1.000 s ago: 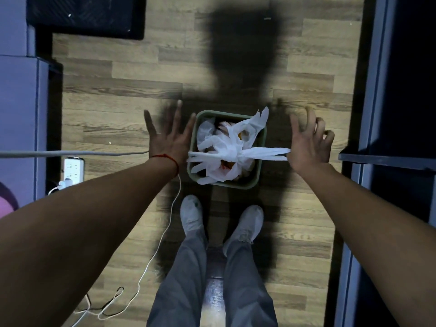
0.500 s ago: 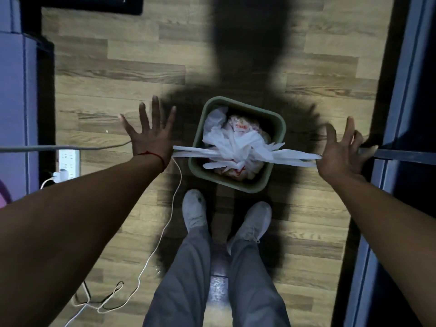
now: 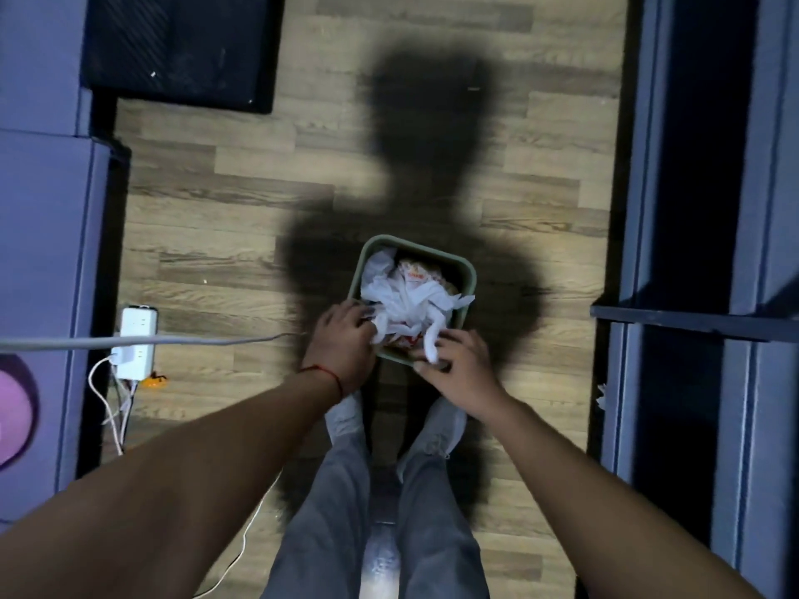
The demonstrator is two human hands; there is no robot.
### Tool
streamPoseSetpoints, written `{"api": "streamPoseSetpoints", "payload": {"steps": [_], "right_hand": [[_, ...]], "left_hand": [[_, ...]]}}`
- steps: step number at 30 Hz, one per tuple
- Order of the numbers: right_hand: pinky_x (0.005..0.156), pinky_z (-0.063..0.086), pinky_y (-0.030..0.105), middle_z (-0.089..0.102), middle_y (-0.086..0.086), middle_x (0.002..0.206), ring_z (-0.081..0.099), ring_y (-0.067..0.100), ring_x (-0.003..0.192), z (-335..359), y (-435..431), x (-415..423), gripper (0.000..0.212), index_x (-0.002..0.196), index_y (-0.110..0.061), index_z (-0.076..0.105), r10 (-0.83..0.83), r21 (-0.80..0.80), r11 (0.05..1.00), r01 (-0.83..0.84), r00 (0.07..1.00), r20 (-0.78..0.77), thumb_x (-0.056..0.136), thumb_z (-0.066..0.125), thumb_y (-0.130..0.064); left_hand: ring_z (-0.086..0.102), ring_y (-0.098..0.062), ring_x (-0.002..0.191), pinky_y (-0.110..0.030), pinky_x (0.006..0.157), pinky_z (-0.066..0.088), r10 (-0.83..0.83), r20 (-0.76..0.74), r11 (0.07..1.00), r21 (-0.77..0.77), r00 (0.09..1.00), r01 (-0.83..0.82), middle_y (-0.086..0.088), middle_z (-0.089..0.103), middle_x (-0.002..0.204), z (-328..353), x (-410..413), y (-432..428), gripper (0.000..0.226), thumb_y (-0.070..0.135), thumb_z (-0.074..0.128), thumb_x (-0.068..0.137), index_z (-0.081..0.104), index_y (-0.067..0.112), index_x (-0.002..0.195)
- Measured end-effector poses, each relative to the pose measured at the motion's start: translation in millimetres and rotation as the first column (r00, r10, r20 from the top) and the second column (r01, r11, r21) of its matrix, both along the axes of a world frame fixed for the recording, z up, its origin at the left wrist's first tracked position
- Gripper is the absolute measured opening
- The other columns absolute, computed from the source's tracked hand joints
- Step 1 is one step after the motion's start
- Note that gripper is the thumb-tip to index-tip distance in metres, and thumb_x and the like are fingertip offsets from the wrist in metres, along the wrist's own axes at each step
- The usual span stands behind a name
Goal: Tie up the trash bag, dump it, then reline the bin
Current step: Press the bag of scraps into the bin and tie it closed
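Observation:
A small green bin [image 3: 469,276] stands on the wood floor just ahead of my feet. Inside it sits a white trash bag [image 3: 410,304], bunched and knotted at the top, with wrappers showing through. My left hand [image 3: 341,343] rests at the bin's near left corner, its fingers closed on a loose end of the bag. At the near right edge, my right hand [image 3: 458,365] pinches another white bag end between thumb and fingers. A red string circles my left wrist.
A white power strip [image 3: 136,343] with cables lies on the floor to the left, beside grey cabinets [image 3: 47,261]. A grey cable [image 3: 142,341] crosses at hand height. A dark metal frame [image 3: 691,322] lines the right side. A black mat [image 3: 181,49] lies at the far left.
Both hands, spread wide apart while pulling the bag ends taut, have come back in to the bin's near rim and closed on the slack bag ends.

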State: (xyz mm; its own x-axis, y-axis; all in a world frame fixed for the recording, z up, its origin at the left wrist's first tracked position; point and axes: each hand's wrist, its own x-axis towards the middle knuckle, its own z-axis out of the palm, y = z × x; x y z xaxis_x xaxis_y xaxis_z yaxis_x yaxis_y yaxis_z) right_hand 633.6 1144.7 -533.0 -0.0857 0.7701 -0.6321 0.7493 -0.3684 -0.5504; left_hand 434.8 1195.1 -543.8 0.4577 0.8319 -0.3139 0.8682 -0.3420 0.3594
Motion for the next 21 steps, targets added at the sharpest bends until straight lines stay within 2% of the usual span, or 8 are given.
{"api": "streamPoseSetpoints", "payload": {"steps": [2,5,7,10,13,16,19,21], "right_hand": [[0.112,0.029,0.035,0.058,0.005,0.132,0.043,0.023,0.13,5.6,-3.6,-20.2,0.037,0.121,-0.023,0.069,-0.048,-0.081,0.996,0.042,0.997,-0.063,0.086,0.069,-0.035],[0.108,0.038,0.041,0.056,0.006,0.131,0.048,0.026,0.127,2.0,-2.8,-39.3,0.039,0.121,-0.021,0.065,-0.172,-0.177,0.972,0.153,0.98,-0.099,0.084,0.065,-0.033],[0.103,0.043,0.044,0.061,0.005,0.124,0.053,0.026,0.121,-3.3,-2.7,-44.1,0.043,0.113,-0.023,0.068,-0.276,-0.231,0.943,0.238,0.95,-0.146,0.077,0.054,-0.043],[0.092,0.048,0.04,0.063,0.014,0.109,0.058,0.027,0.104,-5.3,-1.5,-46.2,0.047,0.089,-0.013,0.07,-0.448,-0.292,0.877,0.382,0.869,-0.21,0.067,0.044,-0.046],[0.097,0.046,0.048,0.063,0.024,0.113,0.058,0.036,0.111,3.9,1.4,-44.4,0.055,0.099,0.003,0.07,-0.482,-0.288,0.865,0.411,0.841,-0.245,0.068,0.051,-0.039],[0.106,0.039,0.045,0.058,0.016,0.126,0.047,0.03,0.126,7.2,4.8,-42.0,0.048,0.11,-0.007,0.07,-0.299,-0.182,0.948,0.262,0.926,-0.228,0.077,0.057,-0.039],[0.118,0.013,0.05,0.026,0.008,0.151,0.01,0.028,0.145,-1.3,3.6,-35.3,0.035,0.124,-0.024,0.062,-0.007,-0.02,1.0,0.007,1.0,0.021,0.089,0.06,-0.024],[0.117,0.013,0.052,0.018,0.012,0.152,0.007,0.032,0.144,-7.3,0.3,-31.1,0.039,0.126,-0.029,0.058,0.167,0.059,0.982,-0.18,0.97,0.178,0.089,0.057,-0.018]], "left_hand": [[0.065,-0.033,0.099,-0.039,0.083,0.055,0.183,0.139,0.974,-0.16,0.973,-0.161,-0.015,0.069,0.107,5.3,14.1,-14.9,0.021,0.02,0.065,0.08,0.072,0.005,0.091],[0.062,-0.027,0.104,-0.034,0.089,0.049,0.497,0.192,0.829,-0.394,0.846,-0.397,-0.013,0.066,0.111,17.4,28.2,-28.7,0.034,0.033,0.053,0.092,0.068,0.006,0.107],[0.061,-0.025,0.107,-0.028,0.092,0.045,0.541,0.23,0.813,-0.389,0.809,-0.433,-0.012,0.065,0.114,23.1,30.4,-35.6,0.042,0.037,0.045,0.094,0.068,0.006,0.108],[0.055,-0.021,0.119,-0.02,0.1,0.037,0.499,0.257,0.837,-0.391,0.828,-0.383,-0.009,0.06,0.129,25.9,24.4,-43.6,0.038,0.032,0.046,0.098,0.067,0.006,0.116],[0.05,-0.016,0.126,-0.029,0.108,0.038,0.516,0.306,0.817,-0.455,0.8,-0.353,-0.004,0.054,0.138,24.4,16.1,-50.1,0.056,0.051,0.039,0.092,0.065,0.012,0.121],[0.047,-0.013,0.13,-0.032,0.111,0.037,0.518,0.345,0.812,-0.486,0.783,-0.323,-0.003,0.048,0.143,22.7,9.8,-51.7,0.061,0.056,0.037,0.088,0.064,0.014,0.123],[0.043,-0.011,0.131,-0.035,0.11,0.038,0.433,0.356,0.848,-0.474,0.828,-0.239,0.003,0.032,0.153,14.4,-2.1,-51.1,0.063,0.064,0.037,0.087,0.059,0.023,0.13],[0.039,-0.016,0.136,-0.038,0.111,0.037,0.348,0.328,0.881,-0.434,0.878,-0.187,0.002,0.024,0.156,6.3,-11.1,-50.0,0.062,0.065,0.039,0.086,0.052,0.028,0.135]]}}
